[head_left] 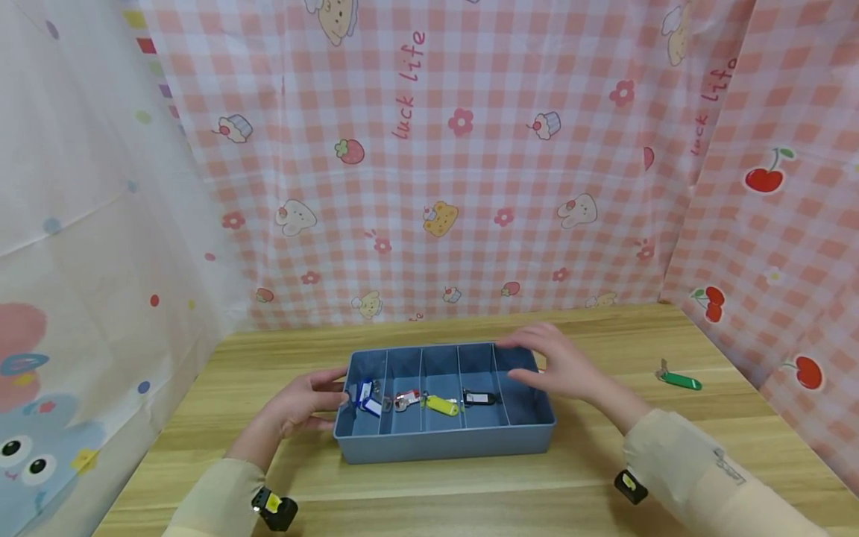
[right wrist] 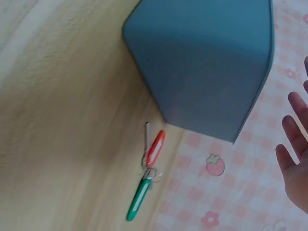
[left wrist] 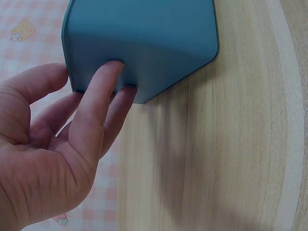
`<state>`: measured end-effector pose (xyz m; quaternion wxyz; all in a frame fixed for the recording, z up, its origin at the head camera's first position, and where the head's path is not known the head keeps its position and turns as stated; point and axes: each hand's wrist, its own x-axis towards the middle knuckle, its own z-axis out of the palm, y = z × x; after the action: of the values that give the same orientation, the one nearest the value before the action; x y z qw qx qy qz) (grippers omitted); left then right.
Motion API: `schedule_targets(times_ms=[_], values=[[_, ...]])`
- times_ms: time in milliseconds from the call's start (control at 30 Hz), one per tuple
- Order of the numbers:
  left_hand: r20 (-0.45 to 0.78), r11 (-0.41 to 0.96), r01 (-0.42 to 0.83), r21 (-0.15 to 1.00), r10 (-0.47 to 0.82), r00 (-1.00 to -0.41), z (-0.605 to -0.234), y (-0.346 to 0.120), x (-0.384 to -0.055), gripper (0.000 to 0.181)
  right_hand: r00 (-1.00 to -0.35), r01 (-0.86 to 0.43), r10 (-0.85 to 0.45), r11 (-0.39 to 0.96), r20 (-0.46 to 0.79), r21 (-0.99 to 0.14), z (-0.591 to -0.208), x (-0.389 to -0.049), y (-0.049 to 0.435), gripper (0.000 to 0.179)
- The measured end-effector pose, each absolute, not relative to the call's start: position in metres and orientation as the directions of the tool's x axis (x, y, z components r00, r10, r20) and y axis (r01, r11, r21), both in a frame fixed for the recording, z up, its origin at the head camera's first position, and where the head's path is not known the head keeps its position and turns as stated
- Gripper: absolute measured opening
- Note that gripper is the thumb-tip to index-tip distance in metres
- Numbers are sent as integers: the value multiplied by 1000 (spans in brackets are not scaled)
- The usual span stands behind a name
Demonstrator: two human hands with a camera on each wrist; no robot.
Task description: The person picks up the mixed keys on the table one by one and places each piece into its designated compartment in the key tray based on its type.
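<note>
A blue-grey divided box stands on the table. Blue key tags lie in its leftmost compartment; rightward, in separate compartments, follow a red key tag with a key, a yellow key tag and a black key tag. My left hand is at the box's left end; in the left wrist view its extended fingers touch the outer end wall. Over the right end, my right hand spreads thumb and fingers, holding nothing. In the right wrist view it appears beside the box, apart from it.
A green key tag lies on the wooden table to the right. Beyond the box's right end, the right wrist view shows another red key tag near it. Checkered cloth hangs behind the table and on its right.
</note>
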<state>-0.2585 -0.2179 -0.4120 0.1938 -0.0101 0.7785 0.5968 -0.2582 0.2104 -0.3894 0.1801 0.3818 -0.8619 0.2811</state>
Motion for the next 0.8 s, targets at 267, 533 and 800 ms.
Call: schedule_targets(times_ms=[267,533,800], values=[[-309,295,-238,925,226,-924,-413,-219,-259,64,-706,-701,-488,584,513,-409,-402,-253,230,47],[-301,293,-229,928,232,-925,-413,-219,-258,64,-714,-683,-440,607,544,-407,-416,-248,249,49],[-304,291,-233,928,229,-925,-411,-218,-257,63,-745,-642,-386,639,544,-424,-428,-242,268,52]])
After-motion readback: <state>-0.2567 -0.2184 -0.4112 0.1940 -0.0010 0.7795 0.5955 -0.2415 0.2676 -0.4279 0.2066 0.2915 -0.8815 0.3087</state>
